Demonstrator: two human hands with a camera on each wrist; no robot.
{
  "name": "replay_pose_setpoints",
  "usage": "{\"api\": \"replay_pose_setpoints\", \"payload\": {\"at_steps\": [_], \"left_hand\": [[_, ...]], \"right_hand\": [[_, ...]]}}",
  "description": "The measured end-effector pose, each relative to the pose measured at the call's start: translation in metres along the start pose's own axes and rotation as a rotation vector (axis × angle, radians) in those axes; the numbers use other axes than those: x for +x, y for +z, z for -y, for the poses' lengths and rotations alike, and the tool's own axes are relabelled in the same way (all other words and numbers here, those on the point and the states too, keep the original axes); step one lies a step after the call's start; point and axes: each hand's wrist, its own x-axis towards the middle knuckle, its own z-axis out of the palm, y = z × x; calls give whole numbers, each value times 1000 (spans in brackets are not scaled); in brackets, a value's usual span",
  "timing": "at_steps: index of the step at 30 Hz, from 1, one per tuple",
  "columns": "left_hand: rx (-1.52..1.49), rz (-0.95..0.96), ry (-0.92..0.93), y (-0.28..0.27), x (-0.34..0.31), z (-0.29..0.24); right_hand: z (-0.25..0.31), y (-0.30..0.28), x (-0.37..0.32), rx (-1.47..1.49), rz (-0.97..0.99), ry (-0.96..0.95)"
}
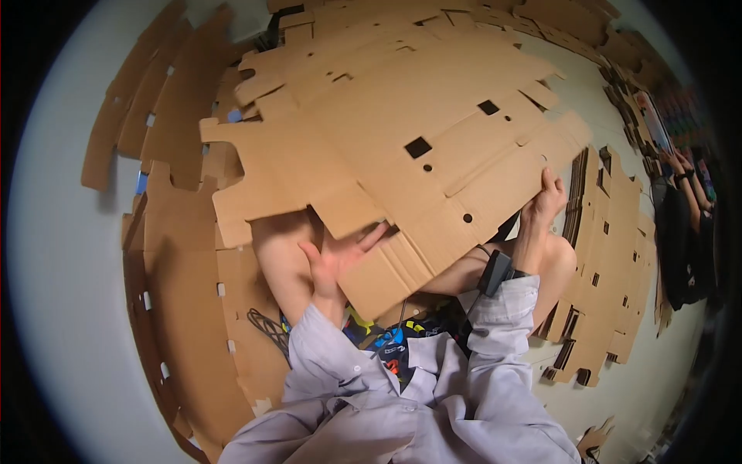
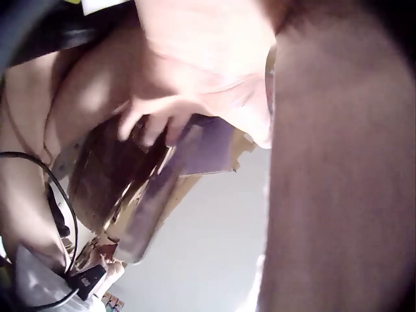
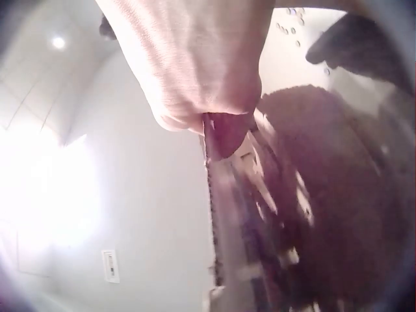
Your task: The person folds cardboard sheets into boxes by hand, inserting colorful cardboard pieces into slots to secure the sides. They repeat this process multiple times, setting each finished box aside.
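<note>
A large die-cut cardboard sheet (image 1: 348,155) with square and round holes is held up over the person's legs. The right hand (image 1: 545,203) grips its right edge, thumb on the upper face; in the right wrist view that hand (image 3: 201,71) pinches the sheet's edge (image 3: 212,214). At the near edge, by a creased flap (image 1: 386,271), the left hand (image 1: 336,259) lies palm up with fingers spread and thumb apart, the fingertips partly under the cardboard. In the left wrist view the left hand (image 2: 201,84) has its fingers extended against the dark underside of the cardboard.
Stacked cardboard (image 1: 610,255) lies on the floor to the right. More cardboard (image 1: 185,309) stands along the left side, against a pale wall (image 1: 69,232). Another person's arms (image 1: 692,185) show at the far right. A black cable (image 1: 267,329) lies near the left sleeve.
</note>
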Motion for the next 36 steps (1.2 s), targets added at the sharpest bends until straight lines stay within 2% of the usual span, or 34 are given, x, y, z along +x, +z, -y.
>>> {"api": "replay_pose_setpoints", "payload": {"at_steps": [1, 3, 5, 8, 9, 10, 12, 15, 18, 19, 22, 23, 25, 26, 27, 28, 29, 32, 34, 36], "left_hand": [[-270, 201, -14, -2, 7, -3], [746, -152, 379, -18, 24, 2], [776, -251, 528, -22, 36, 1], [-624, 34, 252, -26, 39, -7], [-435, 149, 234, -23, 42, -10], [-289, 83, 283, -18, 42, -9], [131, -231, 369, -7, 52, -11], [653, -565, 775, -14, 75, -19], [1220, -604, 825, -14, 86, -42], [1078, -529, 815, -18, 94, -47], [1131, -425, 950, -15, 116, -66], [1165, -400, 984, -12, 122, -72], [956, -226, 812, -1, 132, -77], [849, -141, 723, 2, 137, -78], [898, -159, 759, 2, 144, -80], [942, -193, 704, -1, 149, -81], [985, -226, 648, -8, 154, -82], [1162, -326, 587, -21, 167, -74], [1295, -433, 492, -29, 172, -67], [1377, -477, 575, -35, 179, -65]], "right_hand": [[5, 5, -12, 35, -16, -5], [19, 23, -43, 151, -50, -21], [34, 38, -85, 125, 116, 49], [40, 57, -130, 118, 283, 140], [39, 60, -138, 125, 326, 170], [35, 58, -140, 287, 364, 189], [33, 56, -137, 296, 441, 179], [29, 53, -127, -313, 379, 7], [38, 72, -117, -676, 92, -256], [41, 77, -108, -642, 41, -295], [38, 77, -62, -469, 7, -457], [41, 73, -51, -459, 127, -406], [53, 74, -30, -429, 365, -316], [52, 76, -24, -469, 366, -258], [49, 77, -19, -510, 366, -198], [44, 77, -14, -553, 366, -135], [36, 80, -11, -475, 362, -177], [28, 89, -9, -619, 308, -137], [20, 92, -10, -761, 268, -208], [18, 95, -6, -855, 263, -253]]}}
